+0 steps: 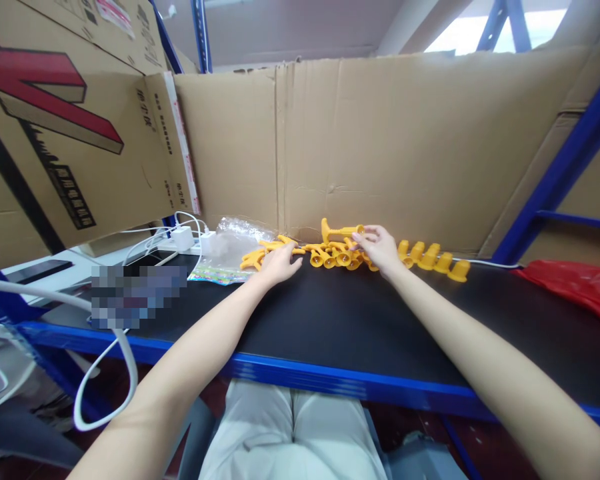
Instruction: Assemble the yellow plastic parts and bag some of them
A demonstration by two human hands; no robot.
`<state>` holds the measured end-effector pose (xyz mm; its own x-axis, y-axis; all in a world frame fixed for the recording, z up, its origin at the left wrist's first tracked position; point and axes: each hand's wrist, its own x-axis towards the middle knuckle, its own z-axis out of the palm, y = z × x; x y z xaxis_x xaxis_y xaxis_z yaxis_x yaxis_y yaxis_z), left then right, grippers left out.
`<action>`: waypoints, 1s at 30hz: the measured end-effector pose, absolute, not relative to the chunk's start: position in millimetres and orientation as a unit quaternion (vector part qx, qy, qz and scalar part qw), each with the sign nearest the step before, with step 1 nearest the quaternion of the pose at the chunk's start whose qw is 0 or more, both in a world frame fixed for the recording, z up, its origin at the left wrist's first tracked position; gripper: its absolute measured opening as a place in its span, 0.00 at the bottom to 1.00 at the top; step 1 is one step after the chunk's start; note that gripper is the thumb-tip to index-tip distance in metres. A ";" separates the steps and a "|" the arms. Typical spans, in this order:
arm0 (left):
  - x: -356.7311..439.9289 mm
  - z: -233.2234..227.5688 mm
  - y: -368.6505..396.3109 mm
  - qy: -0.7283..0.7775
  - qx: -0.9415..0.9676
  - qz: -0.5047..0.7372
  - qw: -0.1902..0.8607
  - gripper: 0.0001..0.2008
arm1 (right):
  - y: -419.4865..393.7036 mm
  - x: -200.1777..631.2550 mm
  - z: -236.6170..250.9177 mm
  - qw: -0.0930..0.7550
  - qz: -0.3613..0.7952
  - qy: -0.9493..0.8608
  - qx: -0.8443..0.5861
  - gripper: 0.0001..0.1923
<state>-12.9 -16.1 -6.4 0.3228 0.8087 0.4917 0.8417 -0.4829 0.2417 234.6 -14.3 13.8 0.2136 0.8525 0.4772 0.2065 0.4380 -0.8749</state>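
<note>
Our R grip [380, 250] has a yellow T-handled piece [341, 232] pinched near its cup end, above the yellow pile [327, 258] on the black tabletop [320, 327]; L grip [280, 263] is over yellow handles [253, 259], can't tell if holding. Prob. light, stiff, slickish plastic; we'd hold the stem.

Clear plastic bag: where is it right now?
Head view, left of centre: the clear plastic bag lies on the black tabletop between the white adapters and the left hand, near the cardboard panel.
</note>
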 end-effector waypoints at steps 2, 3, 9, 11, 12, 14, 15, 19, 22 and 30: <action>-13.1 -6.5 -15.1 -0.520 -0.809 -0.271 0.031 0.12 | -6.7 233.4 11.4 0.597 0.164 -0.628 -0.471 0.20; -13.2 -6.4 -14.9 -0.525 -0.808 -0.265 0.033 0.11 | -3.6 232.1 9.3 0.573 0.114 -0.654 -0.480 0.20; -16.7 -8.9 -11.3 -0.533 -0.812 -0.230 0.057 0.10 | 3.4 217.9 -3.4 0.342 -0.105 -0.751 -0.555 0.18; -18.3 -11.0 -9.2 -0.538 -0.812 -0.213 0.074 0.11 | 1.5 211.5 -3.2 0.265 -0.151 -0.754 -0.582 0.17; -19.0 -12.1 -8.3 -0.543 -0.812 -0.200 0.078 0.12 | 0.3 208.4 -2.1 0.228 -0.169 -0.752 -0.595 0.17; -19.9 -14.1 -7.2 -0.554 -0.812 -0.166 0.075 0.15 | -1.8 202.9 1.4 0.161 -0.196 -0.747 -0.615 0.16; -20.1 -15.0 -6.9 -0.557 -0.814 -0.147 0.070 0.16 | -2.5 200.5 3.4 0.134 -0.205 -0.742 -0.624 0.15; -19.2 -16.9 -7.1 -0.555 -0.825 -0.092 0.055 0.17 | -1.3 194.7 9.9 0.084 -0.210 -0.727 -0.648 0.13; -18.0 -17.2 -7.0 -0.556 -0.826 -0.074 0.048 0.19 | 1.6 193.4 12.5 0.077 -0.193 -0.725 -0.657 0.13; -17.9 -15.4 -8.5 -0.571 -0.817 -0.069 0.050 0.19 | 9.5 193.1 14.0 0.087 -0.201 -0.716 -0.663 0.13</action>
<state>-17.9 -8.5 -15.4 0.3391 0.9254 0.1693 0.9391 -0.3436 -0.0029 193.1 9.5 14.0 -0.1055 0.9140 0.3918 0.9842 0.0397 0.1723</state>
